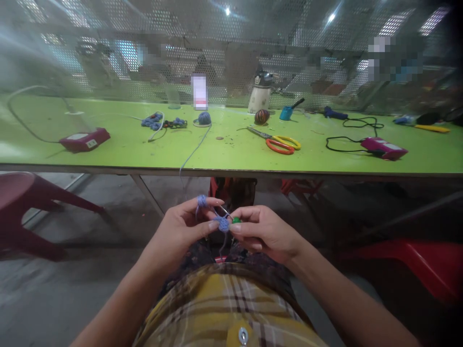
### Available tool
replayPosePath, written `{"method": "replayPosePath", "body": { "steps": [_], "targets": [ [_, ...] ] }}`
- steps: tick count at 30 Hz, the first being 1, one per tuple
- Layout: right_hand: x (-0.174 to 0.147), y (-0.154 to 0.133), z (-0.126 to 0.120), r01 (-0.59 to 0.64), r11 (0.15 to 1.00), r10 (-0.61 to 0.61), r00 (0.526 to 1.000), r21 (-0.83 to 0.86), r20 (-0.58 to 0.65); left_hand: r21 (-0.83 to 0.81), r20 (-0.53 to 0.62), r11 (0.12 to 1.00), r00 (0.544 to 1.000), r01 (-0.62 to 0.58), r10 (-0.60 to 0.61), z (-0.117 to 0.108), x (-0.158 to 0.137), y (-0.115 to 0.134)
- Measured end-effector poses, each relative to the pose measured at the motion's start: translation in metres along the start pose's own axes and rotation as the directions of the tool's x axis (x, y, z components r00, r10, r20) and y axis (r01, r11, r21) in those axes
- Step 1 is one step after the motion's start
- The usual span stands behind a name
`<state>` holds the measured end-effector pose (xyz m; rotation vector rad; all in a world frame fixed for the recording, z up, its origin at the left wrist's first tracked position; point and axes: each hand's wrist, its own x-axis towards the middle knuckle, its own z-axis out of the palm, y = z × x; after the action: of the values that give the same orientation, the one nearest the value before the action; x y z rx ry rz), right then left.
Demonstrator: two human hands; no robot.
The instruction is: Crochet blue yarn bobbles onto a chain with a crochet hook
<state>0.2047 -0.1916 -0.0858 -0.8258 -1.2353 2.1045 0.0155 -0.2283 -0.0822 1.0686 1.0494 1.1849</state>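
Fingers (212,203) of the left hand (179,224) pinch a small, round, periwinkle-blue crocheted piece (224,224); at its three o'clock, the right hand (269,231) grips a green-handled, slim metal hook (236,220). Yellow-and-orange-handled metal scissors (268,138) lie at one o'clock on the lime-green table (152,158).

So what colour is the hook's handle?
The hook's handle is green, in the head view.

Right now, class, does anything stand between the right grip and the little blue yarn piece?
Nothing visible does. The right grip holds the green-handled hook just beside the blue yarn piece, which the left grip pinches. Yarn loops circle a finger of the left grip, off to the far side.
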Motion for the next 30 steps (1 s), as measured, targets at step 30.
{"method": "replayPosePath", "body": {
  "steps": [30],
  "targets": [
    [0.014, 0.000, -0.010, -0.019, 0.997, 0.004, 0.979, 0.071, 0.202, -0.297, 0.028, 0.952, 0.998, 0.070, -0.065, -0.002, -0.005, 0.006]
  ]
}}
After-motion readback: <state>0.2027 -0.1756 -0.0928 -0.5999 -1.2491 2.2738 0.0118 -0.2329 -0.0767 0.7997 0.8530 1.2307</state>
